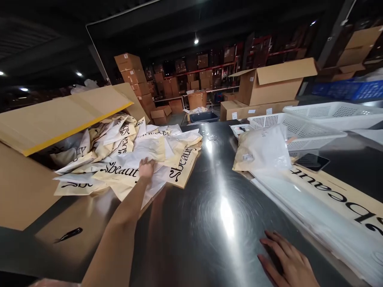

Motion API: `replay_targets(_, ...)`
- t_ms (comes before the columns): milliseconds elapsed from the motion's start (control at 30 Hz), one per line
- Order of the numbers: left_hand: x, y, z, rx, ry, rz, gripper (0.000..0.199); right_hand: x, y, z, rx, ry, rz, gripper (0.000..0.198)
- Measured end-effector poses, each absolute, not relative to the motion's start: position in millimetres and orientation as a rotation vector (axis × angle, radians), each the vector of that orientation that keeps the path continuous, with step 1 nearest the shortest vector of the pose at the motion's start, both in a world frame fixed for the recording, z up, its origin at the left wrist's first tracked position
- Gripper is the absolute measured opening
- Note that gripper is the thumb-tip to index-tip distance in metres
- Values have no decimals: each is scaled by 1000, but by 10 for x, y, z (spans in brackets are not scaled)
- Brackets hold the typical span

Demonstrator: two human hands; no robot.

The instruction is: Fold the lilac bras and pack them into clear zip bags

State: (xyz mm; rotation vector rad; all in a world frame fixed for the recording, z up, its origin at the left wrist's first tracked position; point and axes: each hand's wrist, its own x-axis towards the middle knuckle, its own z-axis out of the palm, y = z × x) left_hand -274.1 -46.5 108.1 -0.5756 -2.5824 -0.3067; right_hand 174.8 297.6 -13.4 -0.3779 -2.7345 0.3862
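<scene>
The left hand (146,168) rests on the printed bags (119,173), fingers curled; I can't tell whether it grips one. The carton (66,111) gapes towards them, seemingly so they spill onto the surface (179,227). The right hand (293,261) is loosely open, visibly holding nothing.

On the surface (185,239), at the person's left, an open carton (68,109) lies with a pile of packets (119,169) partly inside and spilling rightward. The left hand (146,167) is on the pile; a small tool (69,235) lies nearer the person. At right, a stack of flat bags (323,215) extends beyond the right hand (290,257), a single packet (263,149) at its far end, a phone (312,162) beside that packet, perforated baskets (335,115) behind. A bin (204,116) stands past the far edge.
</scene>
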Motion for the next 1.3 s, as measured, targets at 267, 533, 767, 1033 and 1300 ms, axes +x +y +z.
replay_targets(267,-1245,-201,669,-1270,-2176,-527,39,1743,2809,-28,-461,-2618,734,40)
replay_targets(533,309,178,232,-1750,-2439,-1005,34,1722,2240,418,-690,-2206,1773,49)
replay_targets(767,367,1232,719,-865,-2690,-2151,33,1836,1955,233,-803,-1561,1615,49)
replay_targets(1033,217,1017,965,-444,-2321,-2530,18,2226,2070,393,-1053,-2129,1836,51)
replay_targets(1300,392,-38,635,23,-2855,-2364,45,1795,1369,345,-858,-1947,2618,60)
